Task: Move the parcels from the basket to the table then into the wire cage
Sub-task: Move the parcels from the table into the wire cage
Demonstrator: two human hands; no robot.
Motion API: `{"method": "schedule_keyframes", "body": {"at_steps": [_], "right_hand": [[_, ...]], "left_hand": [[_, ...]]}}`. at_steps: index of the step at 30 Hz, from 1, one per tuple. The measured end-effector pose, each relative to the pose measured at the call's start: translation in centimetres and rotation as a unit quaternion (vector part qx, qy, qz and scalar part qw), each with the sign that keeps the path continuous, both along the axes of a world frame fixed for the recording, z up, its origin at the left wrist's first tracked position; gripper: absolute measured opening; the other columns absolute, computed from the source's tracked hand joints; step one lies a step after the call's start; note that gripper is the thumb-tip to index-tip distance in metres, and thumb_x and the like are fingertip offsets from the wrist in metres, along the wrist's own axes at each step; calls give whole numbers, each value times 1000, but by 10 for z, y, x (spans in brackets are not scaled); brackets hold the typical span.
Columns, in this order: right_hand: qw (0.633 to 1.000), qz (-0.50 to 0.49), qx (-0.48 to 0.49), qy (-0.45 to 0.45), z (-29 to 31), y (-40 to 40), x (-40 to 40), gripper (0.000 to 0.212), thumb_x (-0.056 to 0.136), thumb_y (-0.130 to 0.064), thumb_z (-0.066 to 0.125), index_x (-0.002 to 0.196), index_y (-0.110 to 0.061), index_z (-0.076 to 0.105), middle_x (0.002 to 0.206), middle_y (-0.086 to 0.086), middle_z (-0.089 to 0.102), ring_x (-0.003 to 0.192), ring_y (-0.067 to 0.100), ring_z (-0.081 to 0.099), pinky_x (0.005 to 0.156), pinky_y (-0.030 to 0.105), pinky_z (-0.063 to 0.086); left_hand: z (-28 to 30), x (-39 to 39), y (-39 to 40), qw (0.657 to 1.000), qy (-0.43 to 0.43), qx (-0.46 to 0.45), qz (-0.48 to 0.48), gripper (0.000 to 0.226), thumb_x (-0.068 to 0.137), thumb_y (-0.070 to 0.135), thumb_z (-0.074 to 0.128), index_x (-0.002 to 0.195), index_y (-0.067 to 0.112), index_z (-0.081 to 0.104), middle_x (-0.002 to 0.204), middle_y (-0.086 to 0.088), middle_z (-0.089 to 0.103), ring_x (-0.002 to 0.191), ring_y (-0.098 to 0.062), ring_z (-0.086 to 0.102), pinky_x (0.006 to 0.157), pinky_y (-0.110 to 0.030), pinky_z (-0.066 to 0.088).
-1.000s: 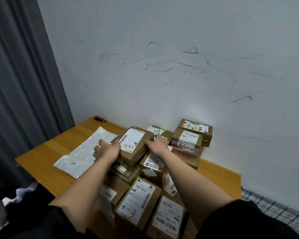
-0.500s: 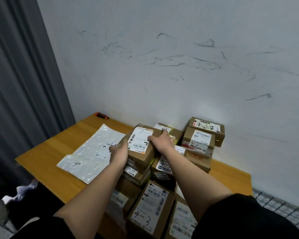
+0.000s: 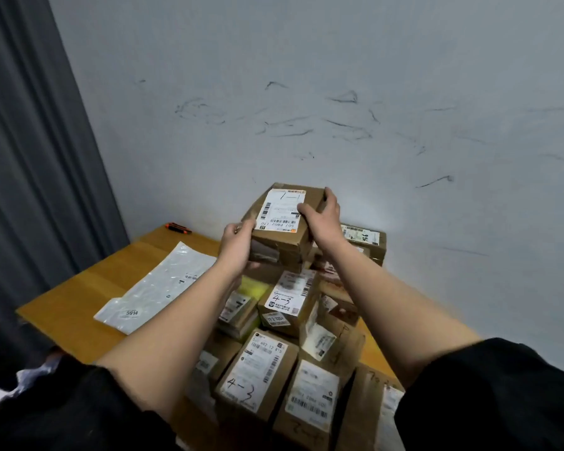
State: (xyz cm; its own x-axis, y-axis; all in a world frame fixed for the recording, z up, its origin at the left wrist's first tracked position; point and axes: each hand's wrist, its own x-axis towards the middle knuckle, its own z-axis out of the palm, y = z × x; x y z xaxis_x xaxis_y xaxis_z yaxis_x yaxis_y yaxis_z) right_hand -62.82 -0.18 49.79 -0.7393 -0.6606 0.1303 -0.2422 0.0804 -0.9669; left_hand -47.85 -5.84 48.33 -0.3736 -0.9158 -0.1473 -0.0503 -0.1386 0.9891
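Note:
Both my hands hold a small stack of brown cardboard parcels [image 3: 282, 236] lifted above the pile. My left hand [image 3: 238, 242] grips the stack's left side and underside. My right hand [image 3: 321, 219] grips the top parcel's right edge, thumb on its white label. Below lie several more labelled cardboard parcels [image 3: 287, 304], some marked 4-3, heaped on the wooden table [image 3: 79, 307]. No basket or wire cage shows in this frame.
A flat white plastic mailer [image 3: 157, 288] lies on the table's left half. A small orange and black tool [image 3: 178, 227] sits at the far corner by the wall. A grey curtain [image 3: 30, 157] hangs at left; the wall stands right behind the pile.
My hands closed on the top parcels and raised them off the pile, up and toward the wall. The camera came closer, and the wire mesh at lower right dropped out of view.

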Motion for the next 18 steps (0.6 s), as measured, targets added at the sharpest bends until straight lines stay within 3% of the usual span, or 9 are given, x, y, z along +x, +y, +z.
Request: {"method": "schedule_keyframes", "body": {"at_steps": [3,6,12,15,18], "right_hand": [[999,-33,-34,-12,14,41,-25,76,89,-34,62,152,-21,21,154,3,26,137,26,36,115,44,29],[997,-57,-36,-37,18,99,-56,72,90,-37,61,150,-21,24,150,6,27,133,25,39,112,40,33],[992,-62,13,-113,0,238,-113,80,79,-55,57,147,-37,19,142,7,38,118,32,53,101,52,46],[988,-84,43,-122,-16,314,-145,87,72,-58,56,147,-38,18,138,7,44,116,32,54,97,51,49],[982,-104,56,-146,-38,382,-173,86,74,-56,58,146,-36,17,137,8,47,114,31,57,90,47,54]], "left_hand": [[14,-30,43,999,44,6,-15,31,96,42,47,117,20,46,99,-1,59,89,-21,64,51,-27,54],[19,-68,96,997,70,3,-26,37,92,48,51,117,21,49,109,-5,62,97,-24,65,53,-27,54],[5,-139,230,995,86,19,-53,33,94,48,50,115,22,48,100,-1,62,85,-21,66,57,-29,55],[-11,-172,298,992,82,38,-93,29,96,46,48,112,22,47,93,2,61,76,-14,63,46,-22,50],[-32,-199,358,987,63,63,-137,29,97,42,46,117,20,46,92,4,60,79,-11,61,57,-26,54]]}}
